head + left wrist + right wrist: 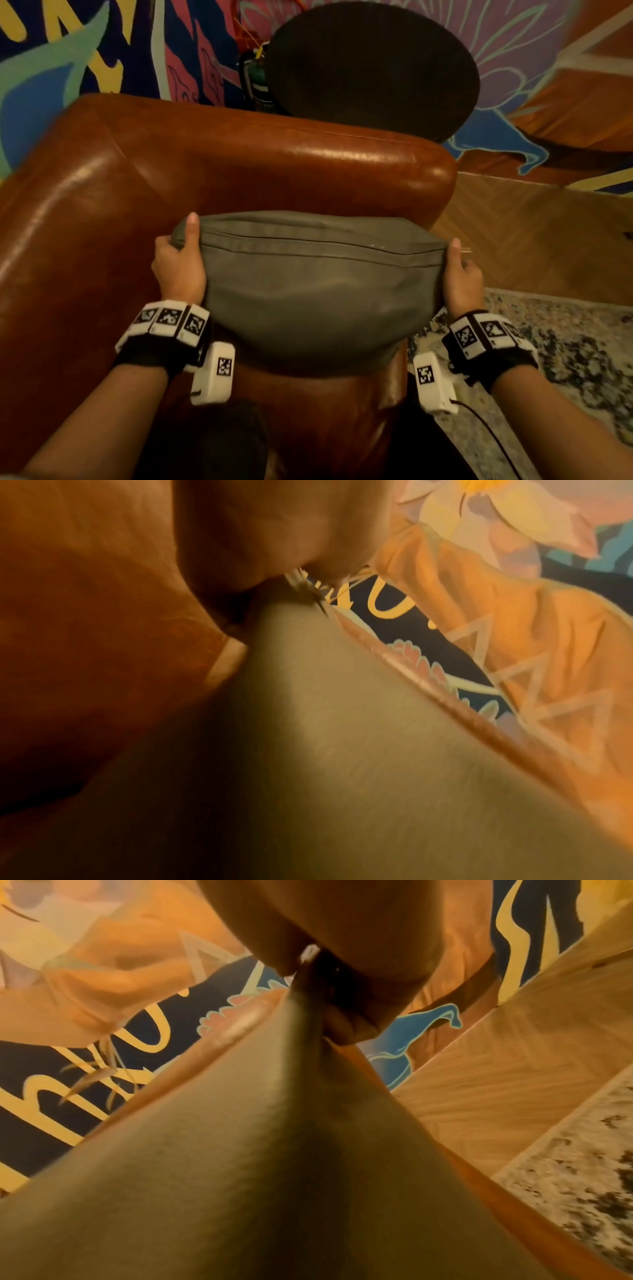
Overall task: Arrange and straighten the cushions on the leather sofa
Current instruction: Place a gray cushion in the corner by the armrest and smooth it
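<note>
A grey cushion (308, 291) with a zip seam along its top edge is held above the seat of the brown leather sofa (239, 164), in front of its armrest. My left hand (178, 260) grips the cushion's left corner, thumb on top. My right hand (460, 274) grips the right corner the same way. In the left wrist view the cushion (342, 750) fills the lower frame, with my left hand (240, 615) pinching its corner. The right wrist view shows the cushion (274, 1150) rising to a point pinched by my right hand (335, 1010).
A round dark chair (373, 61) stands behind the sofa against a painted mural wall (85, 51). A fire extinguisher (257, 82) is beside it. Wooden herringbone floor (531, 233) and a speckled rug (565, 342) lie to the right.
</note>
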Demonstrator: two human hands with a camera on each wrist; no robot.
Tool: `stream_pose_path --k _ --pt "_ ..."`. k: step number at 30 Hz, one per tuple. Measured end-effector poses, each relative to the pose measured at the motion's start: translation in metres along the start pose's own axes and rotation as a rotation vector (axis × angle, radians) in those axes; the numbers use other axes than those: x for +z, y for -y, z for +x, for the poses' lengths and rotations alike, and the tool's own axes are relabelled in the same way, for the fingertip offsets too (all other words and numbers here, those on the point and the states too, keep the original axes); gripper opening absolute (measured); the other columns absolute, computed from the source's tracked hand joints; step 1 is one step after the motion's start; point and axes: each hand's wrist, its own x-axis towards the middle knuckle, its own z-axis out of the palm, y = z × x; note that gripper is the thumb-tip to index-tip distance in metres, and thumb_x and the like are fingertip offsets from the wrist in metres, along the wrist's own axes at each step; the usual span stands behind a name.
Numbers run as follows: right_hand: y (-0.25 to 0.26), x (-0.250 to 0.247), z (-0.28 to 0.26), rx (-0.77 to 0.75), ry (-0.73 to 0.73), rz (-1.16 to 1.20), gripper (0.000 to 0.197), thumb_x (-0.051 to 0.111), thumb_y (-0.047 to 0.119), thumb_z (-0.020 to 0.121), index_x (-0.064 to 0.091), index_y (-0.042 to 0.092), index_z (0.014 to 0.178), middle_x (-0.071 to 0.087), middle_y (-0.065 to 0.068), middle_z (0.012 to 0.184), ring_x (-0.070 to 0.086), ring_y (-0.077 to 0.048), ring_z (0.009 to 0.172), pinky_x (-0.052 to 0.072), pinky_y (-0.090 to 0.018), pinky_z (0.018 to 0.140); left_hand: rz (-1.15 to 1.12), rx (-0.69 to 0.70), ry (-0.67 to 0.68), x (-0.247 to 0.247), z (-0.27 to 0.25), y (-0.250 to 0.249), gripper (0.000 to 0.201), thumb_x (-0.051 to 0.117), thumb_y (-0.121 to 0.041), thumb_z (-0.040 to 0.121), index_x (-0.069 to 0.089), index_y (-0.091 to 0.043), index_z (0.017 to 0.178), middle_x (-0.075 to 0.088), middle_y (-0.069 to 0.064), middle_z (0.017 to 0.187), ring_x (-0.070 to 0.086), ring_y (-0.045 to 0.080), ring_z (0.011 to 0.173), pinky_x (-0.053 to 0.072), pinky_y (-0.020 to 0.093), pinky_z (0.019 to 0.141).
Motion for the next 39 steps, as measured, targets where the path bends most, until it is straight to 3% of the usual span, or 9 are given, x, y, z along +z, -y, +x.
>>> stream_pose_path --k 5,8,18,22,25,27,29,34,39 --pt "-0.002 -0.004 0.016 0.048 0.065 0.043 0.070 0.050 0.054 0.095 0.050 -0.003 0.136 0.057 -0.021 0.136 0.056 -0.036 0.122 0.044 -0.050 0.106 0.013 0.049 -0.034 -0.004 0.024 0.002 0.055 0.054 -0.049 0.092 0.063 0.005 0.096 0.064 0.027 0.103 0.060 0.039 0.101 0.042 0.039 0.081" --pt "-0.006 -0.003 0.018 0.163 0.128 0.026 0.049 0.053 0.044 0.097 0.063 -0.002 0.111 0.063 -0.022 0.124 0.061 -0.038 0.111 0.049 -0.051 0.100 -0.007 -0.116 0.023 -0.001 0.030 0.019 0.051 0.062 -0.053 0.084 0.063 -0.002 0.078 0.066 0.022 0.095 0.062 0.039 0.100 0.047 0.045 0.087" --pt "0.007 -0.001 0.018 0.024 0.050 -0.390 0.049 0.049 0.045 0.098 0.060 -0.001 0.111 0.059 -0.023 0.124 0.053 -0.036 0.104 0.041 -0.042 0.088 0.275 -0.037 0.005 0.006 0.027 0.002 0.060 0.049 -0.050 0.094 0.054 0.004 0.121 0.052 0.027 0.131 0.045 0.043 0.123 0.036 0.047 0.097" --pt "0.035 0.010 -0.003 -0.441 -0.080 -0.688 0.045 0.047 0.040 0.099 0.047 0.015 0.136 0.046 -0.013 0.142 0.039 -0.033 0.133 0.028 -0.051 0.109 0.528 0.452 -0.094 0.014 0.008 -0.020 0.049 0.042 -0.045 0.097 0.048 -0.011 0.132 0.040 0.018 0.141 0.032 0.036 0.133 0.027 0.050 0.106" --pt "0.051 0.056 -0.040 -0.867 0.193 -0.757 0.048 0.035 0.043 0.101 0.049 0.021 0.141 0.045 -0.004 0.149 0.035 -0.024 0.141 0.024 -0.046 0.113 0.563 0.927 0.233 0.045 -0.024 -0.035 0.052 0.027 -0.044 0.098 0.051 -0.017 0.135 0.044 0.012 0.145 0.036 0.031 0.136 0.029 0.047 0.108" --pt "0.052 0.088 -0.059 -0.962 0.412 -0.866 0.056 0.024 0.049 0.101 0.038 0.025 0.149 0.034 0.002 0.158 0.023 -0.018 0.149 0.016 -0.044 0.118 0.733 0.961 0.533 0.067 -0.043 -0.033 0.054 0.019 -0.048 0.100 0.035 -0.027 0.147 0.027 -0.001 0.158 0.018 0.020 0.147 0.016 0.045 0.115" --pt "0.044 0.096 -0.053 -0.871 0.549 -1.011 0.056 0.022 0.052 0.102 0.023 0.032 0.155 0.018 0.008 0.164 0.010 -0.013 0.152 0.006 -0.044 0.121 0.947 0.853 0.645 0.074 -0.037 -0.022 0.053 0.016 -0.049 0.102 0.016 -0.033 0.152 0.011 -0.011 0.162 0.003 0.012 0.149 0.002 0.042 0.118" --pt "0.033 0.020 0.014 -0.506 0.370 -1.165 0.060 0.017 0.063 0.099 0.015 0.041 0.155 0.018 0.002 0.164 0.017 -0.026 0.150 0.007 -0.053 0.119 1.196 0.785 0.370 0.027 0.006 0.001 0.056 0.009 -0.055 0.098 0.007 -0.039 0.152 0.004 -0.008 0.163 -0.004 0.022 0.150 -0.008 0.048 0.116" --pt "0.002 -0.035 0.020 -0.017 0.343 -0.317 0.064 0.055 0.057 0.090 0.050 0.012 0.135 0.058 -0.014 0.134 0.059 -0.033 0.116 0.049 -0.047 0.098 0.365 0.322 0.247 -0.013 0.017 0.023 0.072 0.043 -0.055 0.093 0.024 -0.016 0.151 0.030 0.012 0.154 0.028 0.031 0.141 0.022 0.046 0.117"
